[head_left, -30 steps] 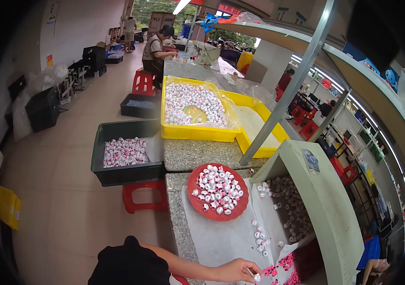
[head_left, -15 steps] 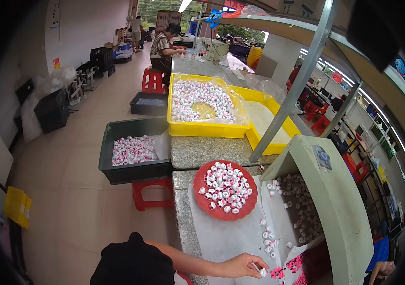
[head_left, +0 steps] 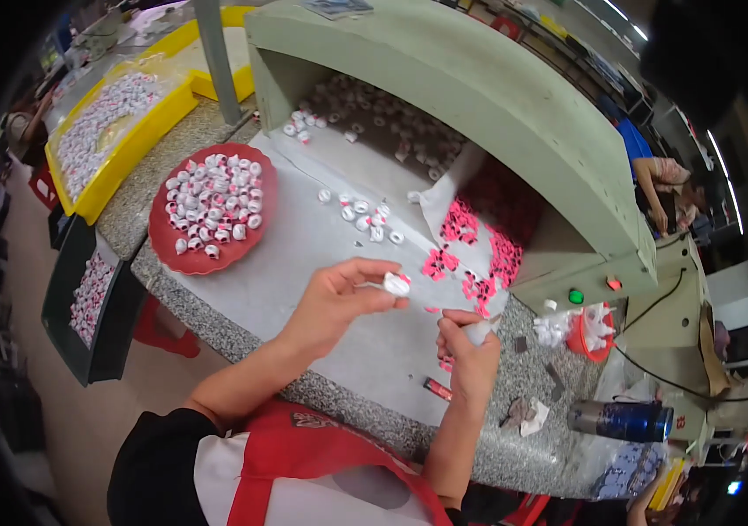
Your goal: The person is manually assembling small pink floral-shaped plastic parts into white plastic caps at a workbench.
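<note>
My left hand (head_left: 336, 302) pinches a small white ring-shaped piece (head_left: 397, 283) with a touch of pink, above the white paper sheet (head_left: 321, 368). To its right my right hand (head_left: 472, 358) is closed around a small whitish bottle (head_left: 481, 330), partly hidden by the fingers. A tiny pink piece (head_left: 432, 309) shows near the tip of that grip. Several loose white pieces (head_left: 361, 212) lie on the paper beyond my hands. Pink and black flat pieces (head_left: 479, 289) are scattered between my right hand and the green-grey machine housing (head_left: 444, 88).
A red scalloped plate (head_left: 216, 254) of white-and-pink pieces stands at left. Farther left are a yellow tray (head_left: 120, 175) and a dark bin (head_left: 106, 329). At right are a red cup (head_left: 586, 337) with white bottles, a blue tumbler (head_left: 621, 421) and a cable (head_left: 680, 392). Other people sit nearby.
The view has swung right toward the machine housing. My left hand, still pinching a white piece, has moved back from the pink pieces; my right hand with the bottle has come into view.
</note>
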A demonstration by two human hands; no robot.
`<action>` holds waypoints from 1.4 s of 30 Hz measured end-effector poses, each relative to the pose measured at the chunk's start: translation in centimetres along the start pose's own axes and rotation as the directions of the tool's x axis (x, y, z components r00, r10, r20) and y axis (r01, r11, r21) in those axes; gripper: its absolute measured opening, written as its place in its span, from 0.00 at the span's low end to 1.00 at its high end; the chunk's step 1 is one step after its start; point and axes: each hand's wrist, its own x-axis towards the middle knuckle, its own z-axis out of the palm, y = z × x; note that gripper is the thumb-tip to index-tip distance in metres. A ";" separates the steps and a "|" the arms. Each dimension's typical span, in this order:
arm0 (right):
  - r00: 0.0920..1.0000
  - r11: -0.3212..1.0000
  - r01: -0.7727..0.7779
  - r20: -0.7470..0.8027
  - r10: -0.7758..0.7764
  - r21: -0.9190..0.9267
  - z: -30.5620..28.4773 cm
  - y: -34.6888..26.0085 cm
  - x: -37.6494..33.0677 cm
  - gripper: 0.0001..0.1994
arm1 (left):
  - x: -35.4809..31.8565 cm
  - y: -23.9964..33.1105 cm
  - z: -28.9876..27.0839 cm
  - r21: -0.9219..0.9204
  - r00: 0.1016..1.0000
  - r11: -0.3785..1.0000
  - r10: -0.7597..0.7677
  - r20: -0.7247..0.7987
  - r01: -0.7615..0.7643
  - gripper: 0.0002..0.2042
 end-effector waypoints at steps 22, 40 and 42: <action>0.890 0.313 0.398 0.280 -0.361 -0.862 4.9 6.1 6.8 0.12 | -1.7 1.0 -3.8 0.012 0.978 0.995 0.099 -0.186 -0.098 0.16; 0.981 0.969 0.192 0.055 -0.185 -0.156 -0.2 -3.1 -2.8 0.14 | -1.7 -1.4 0.8 0.214 0.998 0.976 -0.051 0.038 0.042 0.16; 0.954 0.943 0.278 0.166 -0.249 -0.185 0.0 -3.8 -3.4 0.12 | -1.8 -1.5 0.9 0.237 0.998 0.971 -0.035 0.055 0.021 0.16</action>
